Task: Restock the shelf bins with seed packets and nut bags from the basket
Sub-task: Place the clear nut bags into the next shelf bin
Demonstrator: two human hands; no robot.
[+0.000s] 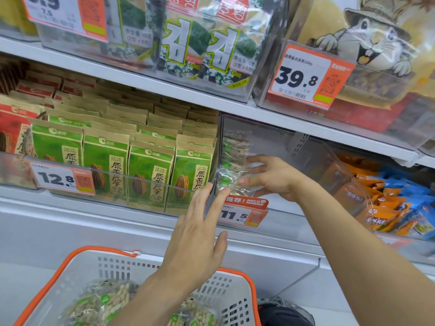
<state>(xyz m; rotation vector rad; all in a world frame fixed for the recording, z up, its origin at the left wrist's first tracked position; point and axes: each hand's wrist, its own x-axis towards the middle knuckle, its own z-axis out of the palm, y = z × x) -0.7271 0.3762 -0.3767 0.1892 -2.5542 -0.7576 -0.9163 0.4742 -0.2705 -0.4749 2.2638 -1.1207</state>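
Blurring behind bin (pixel 329 161): nut bag (pixel 233 165)

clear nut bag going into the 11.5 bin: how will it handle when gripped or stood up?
The nut bag looks like thin crinkled film, so probably floppy and slippery. Its loose contents would likely shift under the right hand. It may slump rather than stand in the mostly empty clear bin.

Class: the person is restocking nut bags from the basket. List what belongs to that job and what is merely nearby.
Job: nut bag held by right hand; left hand; clear bin; basket; bags in basket.
Nearby: seed packets; seaweed packs; orange snacks; squirrel bag.
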